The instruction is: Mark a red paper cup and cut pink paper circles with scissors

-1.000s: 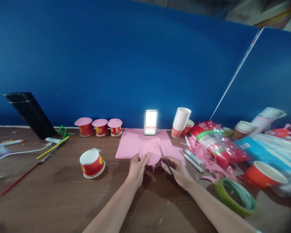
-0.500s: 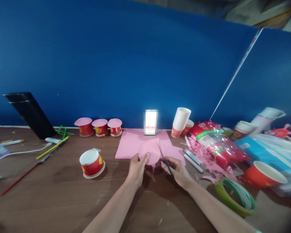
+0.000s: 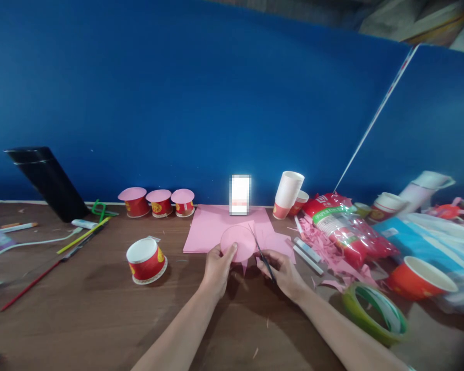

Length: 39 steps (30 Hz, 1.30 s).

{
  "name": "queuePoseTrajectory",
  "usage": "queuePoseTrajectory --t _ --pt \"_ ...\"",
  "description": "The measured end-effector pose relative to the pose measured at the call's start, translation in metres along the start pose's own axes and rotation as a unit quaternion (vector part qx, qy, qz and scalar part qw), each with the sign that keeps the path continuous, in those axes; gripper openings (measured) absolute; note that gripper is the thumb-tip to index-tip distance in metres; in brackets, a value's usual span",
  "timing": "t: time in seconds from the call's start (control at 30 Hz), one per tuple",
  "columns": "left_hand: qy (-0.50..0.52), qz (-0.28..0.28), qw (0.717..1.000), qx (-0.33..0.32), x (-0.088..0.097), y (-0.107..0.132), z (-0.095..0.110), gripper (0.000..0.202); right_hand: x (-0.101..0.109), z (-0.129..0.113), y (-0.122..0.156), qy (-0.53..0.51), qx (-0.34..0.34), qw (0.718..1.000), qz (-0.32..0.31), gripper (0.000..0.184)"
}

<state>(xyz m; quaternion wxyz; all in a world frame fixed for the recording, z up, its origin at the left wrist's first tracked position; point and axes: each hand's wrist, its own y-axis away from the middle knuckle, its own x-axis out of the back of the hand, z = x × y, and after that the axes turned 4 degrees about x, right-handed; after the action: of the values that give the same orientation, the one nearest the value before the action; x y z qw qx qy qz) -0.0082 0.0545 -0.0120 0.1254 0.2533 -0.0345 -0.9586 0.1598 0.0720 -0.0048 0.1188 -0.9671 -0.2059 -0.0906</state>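
Note:
My left hand point(image 3: 217, 268) pinches a pink paper disc point(image 3: 238, 243) by its lower left edge, just above the wooden table. My right hand point(image 3: 282, 270) grips dark scissors point(image 3: 261, 252), whose blades point up along the disc's right edge. Behind the disc lies a sheet of pink paper point(image 3: 212, 226). A red paper cup point(image 3: 146, 260) stands on its mouth to the left of my left hand.
Three red cups topped with pink discs point(image 3: 158, 201) line the blue wall. A white cup stack point(image 3: 288, 195), a red plastic bag point(image 3: 346, 229), pink scraps, a green tape roll point(image 3: 373, 312) and a red bowl point(image 3: 419, 277) crowd the right. Pencils and a black cylinder point(image 3: 48, 181) lie left.

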Motion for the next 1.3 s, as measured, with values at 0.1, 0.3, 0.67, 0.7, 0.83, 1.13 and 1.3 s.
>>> queuePoseTrajectory --t 0.1,0.3,0.67,0.7,0.83,1.13,1.3 --pt "-0.013 0.001 1.000 0.008 -0.0005 0.0010 0.0006 0.040 -0.0003 -0.0001 -0.0001 -0.004 0.005 1.000 0.000 0.035" --pt "-0.023 0.013 0.999 0.027 -0.0013 0.0021 0.0019 0.044 -0.0008 -0.0006 -0.0003 -0.011 0.012 1.000 0.011 0.034" --pt "-0.020 -0.004 1.000 0.015 0.0004 0.0008 -0.0015 0.039 -0.0007 -0.0027 -0.0004 -0.002 0.014 1.000 0.008 0.028" --pt "-0.019 -0.004 1.000 0.017 0.0005 0.0009 -0.0015 0.039 -0.0006 -0.0027 -0.0005 -0.004 0.014 1.000 0.009 0.028" --pt "-0.006 -0.007 1.000 0.022 0.0004 0.0013 -0.0006 0.039 -0.0007 -0.0025 -0.0008 -0.011 0.011 1.000 0.005 0.029" --pt "-0.017 0.010 1.000 0.009 -0.0017 0.0017 0.0023 0.038 -0.0009 -0.0022 -0.0012 -0.001 0.003 1.000 -0.003 0.030" --pt "-0.018 0.008 1.000 0.012 -0.0013 0.0022 0.0036 0.038 -0.0008 0.0034 -0.0019 -0.007 0.005 1.000 -0.002 0.028"
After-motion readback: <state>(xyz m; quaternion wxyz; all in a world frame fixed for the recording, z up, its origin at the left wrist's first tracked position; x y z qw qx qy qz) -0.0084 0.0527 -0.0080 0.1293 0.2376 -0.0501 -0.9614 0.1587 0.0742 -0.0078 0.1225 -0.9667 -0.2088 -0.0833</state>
